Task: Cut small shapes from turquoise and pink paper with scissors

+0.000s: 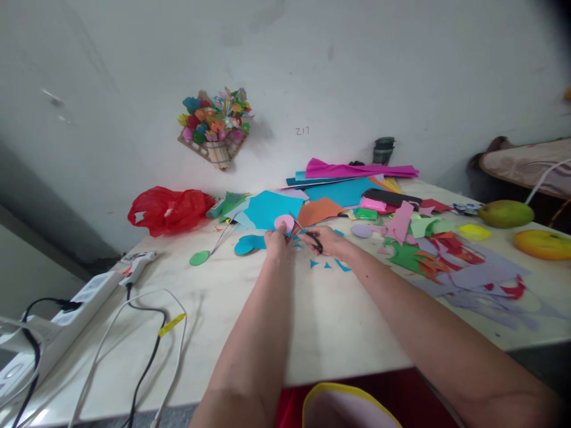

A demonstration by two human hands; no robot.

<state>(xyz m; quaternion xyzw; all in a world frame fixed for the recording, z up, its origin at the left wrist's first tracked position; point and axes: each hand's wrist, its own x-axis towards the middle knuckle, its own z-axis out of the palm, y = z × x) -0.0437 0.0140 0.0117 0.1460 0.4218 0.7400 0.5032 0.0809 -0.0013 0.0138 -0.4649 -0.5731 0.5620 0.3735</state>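
My left hand (277, 239) pinches a round pink paper disc (285, 222) above the middle of the table. Blue paper sticks out beside those fingers; whether it is held too is hard to tell. In my right hand (329, 240) are scissors with black handles (316, 241), their blades pointing toward the disc. Just left of my hands lie blue paper circles (244, 244). Small blue offcuts (328, 265) are scattered below the scissors. A larger blue sheet (267, 208) and an orange piece of paper (320, 209) lie behind my hands.
Colourful paper scraps (450, 261) spread to the right, near a mango (506, 213). A red plastic bag (169, 209) sits at back left. A power strip (84, 300) and loose cables (156, 339) occupy the left side. A green paper circle (199, 257) lies nearby.
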